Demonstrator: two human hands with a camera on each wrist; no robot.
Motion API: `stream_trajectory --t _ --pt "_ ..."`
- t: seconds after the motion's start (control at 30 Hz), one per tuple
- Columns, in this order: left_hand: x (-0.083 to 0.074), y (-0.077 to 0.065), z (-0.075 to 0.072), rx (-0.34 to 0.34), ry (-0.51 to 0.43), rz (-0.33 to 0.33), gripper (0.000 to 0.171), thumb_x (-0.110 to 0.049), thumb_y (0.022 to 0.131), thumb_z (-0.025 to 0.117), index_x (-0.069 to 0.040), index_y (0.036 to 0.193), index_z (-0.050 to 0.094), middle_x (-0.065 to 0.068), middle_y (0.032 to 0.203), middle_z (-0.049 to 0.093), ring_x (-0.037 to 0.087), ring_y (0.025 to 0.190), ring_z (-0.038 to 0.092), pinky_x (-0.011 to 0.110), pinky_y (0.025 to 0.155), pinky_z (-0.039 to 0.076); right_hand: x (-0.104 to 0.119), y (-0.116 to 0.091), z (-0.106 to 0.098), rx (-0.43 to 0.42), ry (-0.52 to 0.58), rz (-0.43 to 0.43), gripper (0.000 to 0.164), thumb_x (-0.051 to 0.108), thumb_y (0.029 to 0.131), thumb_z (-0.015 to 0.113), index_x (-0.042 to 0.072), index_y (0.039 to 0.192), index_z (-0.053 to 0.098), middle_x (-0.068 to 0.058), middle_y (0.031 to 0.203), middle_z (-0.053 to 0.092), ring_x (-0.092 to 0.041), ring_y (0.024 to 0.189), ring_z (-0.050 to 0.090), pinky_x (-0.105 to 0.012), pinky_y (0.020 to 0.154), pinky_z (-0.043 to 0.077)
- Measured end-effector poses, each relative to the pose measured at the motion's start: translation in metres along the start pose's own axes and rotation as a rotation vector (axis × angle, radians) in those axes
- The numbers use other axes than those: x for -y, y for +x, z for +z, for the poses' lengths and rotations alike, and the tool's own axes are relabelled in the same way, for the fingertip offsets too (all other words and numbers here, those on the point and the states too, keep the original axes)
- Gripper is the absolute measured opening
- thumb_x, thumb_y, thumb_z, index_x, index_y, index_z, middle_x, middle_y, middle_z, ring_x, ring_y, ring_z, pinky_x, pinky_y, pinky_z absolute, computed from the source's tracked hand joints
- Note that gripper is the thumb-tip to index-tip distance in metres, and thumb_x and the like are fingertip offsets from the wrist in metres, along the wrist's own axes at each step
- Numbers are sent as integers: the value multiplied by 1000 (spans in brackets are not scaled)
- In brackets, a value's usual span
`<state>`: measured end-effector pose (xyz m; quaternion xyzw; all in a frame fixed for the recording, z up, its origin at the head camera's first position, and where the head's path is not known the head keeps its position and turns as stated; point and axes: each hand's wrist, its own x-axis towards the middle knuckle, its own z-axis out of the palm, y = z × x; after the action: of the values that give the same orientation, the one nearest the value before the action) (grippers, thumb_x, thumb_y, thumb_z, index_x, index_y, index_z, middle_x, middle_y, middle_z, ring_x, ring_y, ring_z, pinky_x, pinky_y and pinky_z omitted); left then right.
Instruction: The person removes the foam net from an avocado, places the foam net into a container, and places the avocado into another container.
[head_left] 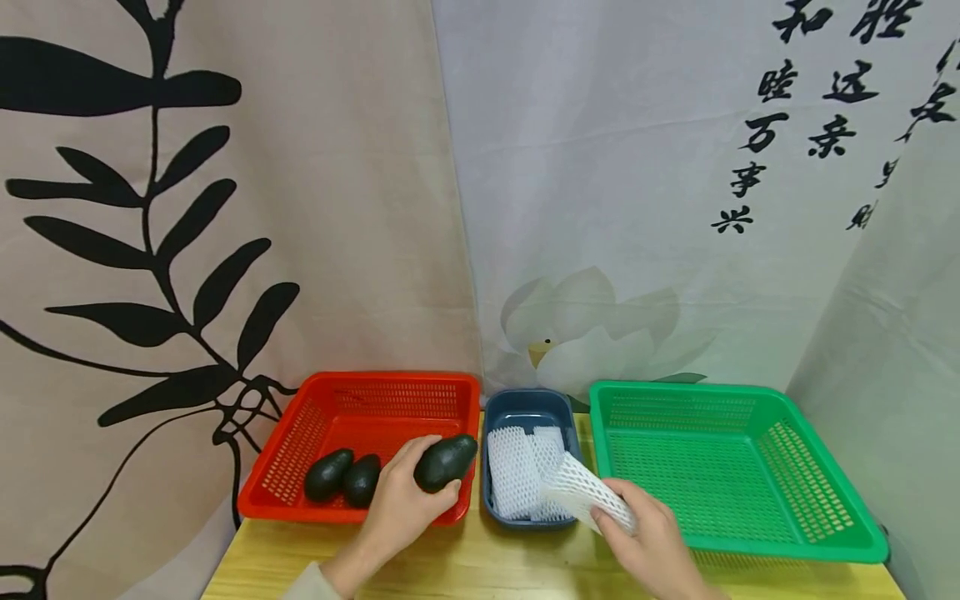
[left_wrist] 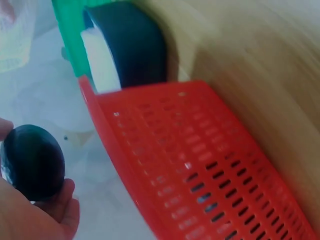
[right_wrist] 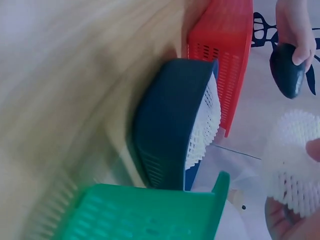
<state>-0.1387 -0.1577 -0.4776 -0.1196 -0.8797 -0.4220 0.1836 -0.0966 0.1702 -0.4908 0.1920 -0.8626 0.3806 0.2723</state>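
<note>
My left hand point(head_left: 408, 504) grips a dark green avocado point(head_left: 446, 463) above the right part of the red basket point(head_left: 262, 467). In the left wrist view the avocado point(left_wrist: 34, 162) shows between thumb and fingers. Two more avocados point(head_left: 328, 475) lie in that basket, side by side. With thumb and fingers my right hand point(head_left: 648, 533) holds a white foam mesh sleeve point(head_left: 588, 492), its far end tilted toward the small blue bin point(head_left: 529, 400). The right wrist view shows the sleeve point(right_wrist: 290, 160) pinched, with the avocado point(right_wrist: 287, 70) apart from it.
Several white foam sleeves point(head_left: 513, 471) lie in the blue bin between the two baskets. A green basket point(head_left: 750, 550) stands at the right. All sit on a wooden table point(head_left: 480, 575), with a printed cloth point(head_left: 600, 167) hanging behind.
</note>
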Motion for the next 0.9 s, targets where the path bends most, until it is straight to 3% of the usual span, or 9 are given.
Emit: stream_trajectory --t 0.23,0.43,0.63,0.9 --pt "12 14 3 35 83 -130 60 -33 68 81 -25 123 58 -15 112 55 8 88 56 33 78 49 -4 24 6 -13 -25 69 38 5 71 79 16 104 66 7 93 67 -6 73 59 -24 57 49" --pt "21 21 8 75 183 -187 62 -36 69 80 -19 126 59 -9 109 56 12 87 57 34 78 50 -9 44 10 1 -42 147 32 10 75 77 16 105 65 4 93 67 -9 71 60 -26 56 48" --pt "30 24 12 156 309 -250 65 -40 70 78 -12 125 59 1 109 60 19 89 59 40 80 50 -11 64 12 54 -49 249 28 17 82 71 17 109 63 -1 94 68 -11 69 59 -27 54 46" --pt "36 26 18 230 421 -275 65 -40 67 78 -6 120 63 8 105 64 25 91 59 45 75 50 -11 81 23 96 -63 305 29 19 84 68 16 112 62 -3 94 67 -12 63 56 -28 49 44"
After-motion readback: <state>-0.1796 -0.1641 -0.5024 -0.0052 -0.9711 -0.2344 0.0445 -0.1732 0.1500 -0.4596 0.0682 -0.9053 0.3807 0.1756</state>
